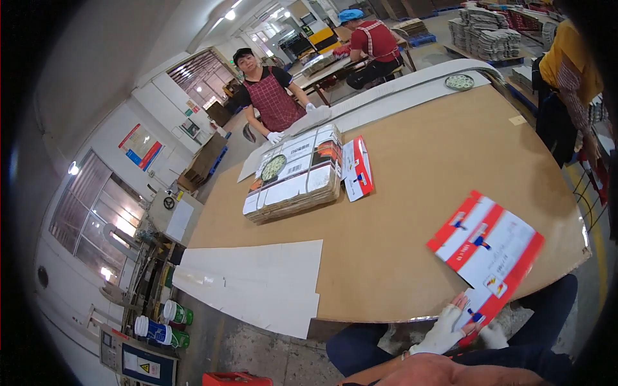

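Note:
A red and white printed cardboard sheet (508,241) lies tilted at the table's near right corner, its lower end reaching over the edge toward me. My left hand (443,329), in a white glove with bare fingertips, grips the sheet's lower left side. Beside the sheet's lower end is my right hand (494,336), also in white; its fingers are hidden. Farther off, a strapped stack of printed cardboard (296,170) rests on the table, with another red and white piece (358,168) next to it.
The brown tabletop (380,257) has a white sheet (257,276) at its left edge and a long pale strip (405,103) along the far side. A person in a checked apron (277,96) stands beyond the stack. Another person (570,90) is at the right. Buckets (177,312) stand lower left.

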A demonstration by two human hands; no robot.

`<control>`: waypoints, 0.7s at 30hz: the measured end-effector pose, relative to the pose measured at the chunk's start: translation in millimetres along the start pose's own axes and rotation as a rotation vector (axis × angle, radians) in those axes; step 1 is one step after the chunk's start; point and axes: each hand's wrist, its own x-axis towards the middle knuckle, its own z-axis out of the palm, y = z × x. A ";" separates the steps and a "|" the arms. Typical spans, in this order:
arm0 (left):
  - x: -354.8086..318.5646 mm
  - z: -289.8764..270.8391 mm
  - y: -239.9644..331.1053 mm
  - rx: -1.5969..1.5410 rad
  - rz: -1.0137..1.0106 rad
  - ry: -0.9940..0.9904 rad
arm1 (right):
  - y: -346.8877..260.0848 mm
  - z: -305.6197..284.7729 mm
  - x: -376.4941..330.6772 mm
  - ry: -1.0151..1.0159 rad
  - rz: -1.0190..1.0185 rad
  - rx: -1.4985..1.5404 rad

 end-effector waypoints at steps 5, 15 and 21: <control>-50.0 -142.5 -28.2 0.418 -0.171 0.352 | -77.5 -43.1 88.5 0.144 -0.291 -0.427; -208.3 -245.9 -121.4 1.029 -0.869 0.466 | -194.5 142.1 464.3 0.063 -0.580 -0.915; -222.8 -245.1 -128.4 1.194 -0.558 0.583 | -168.9 285.2 507.3 -0.150 -0.481 -0.826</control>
